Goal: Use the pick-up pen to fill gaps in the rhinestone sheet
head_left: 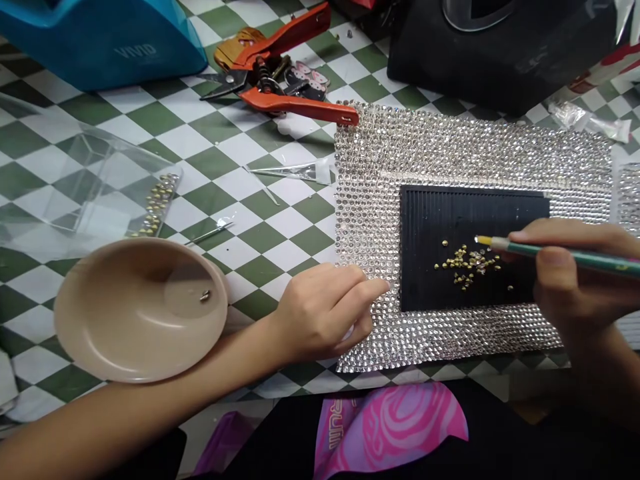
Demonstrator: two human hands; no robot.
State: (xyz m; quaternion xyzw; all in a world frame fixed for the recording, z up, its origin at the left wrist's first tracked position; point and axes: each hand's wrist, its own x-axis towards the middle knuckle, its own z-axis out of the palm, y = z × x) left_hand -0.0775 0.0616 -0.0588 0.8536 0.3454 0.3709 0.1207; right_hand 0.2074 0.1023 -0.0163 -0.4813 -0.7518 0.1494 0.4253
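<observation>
My right hand (575, 287) grips a green picker pencil (575, 258) with a yellow tip. That tip is over the ribbed black tray (425, 280), just above a scatter of small gold-backed rhinestones (465, 260). A small pale glint shows at the pencil's end; I cannot tell whether it is a stone. My left hand (330, 310) rests at the left part of a silver rhinestone mesh sheet (370, 233), fingers curled and index finger pointing towards the tray. Whatever is inside its fingers is hidden. The black tray lies on top of the sheet.
A beige bowl (100, 320) stands by my left forearm, with a small metallic piece inside. Behind it are a clear plastic box (90, 167) and tweezers (210, 232). Orange-handled pruners (300, 103), a blue dispenser (125, 47) and a black dispenser (475, 67) stand farther back.
</observation>
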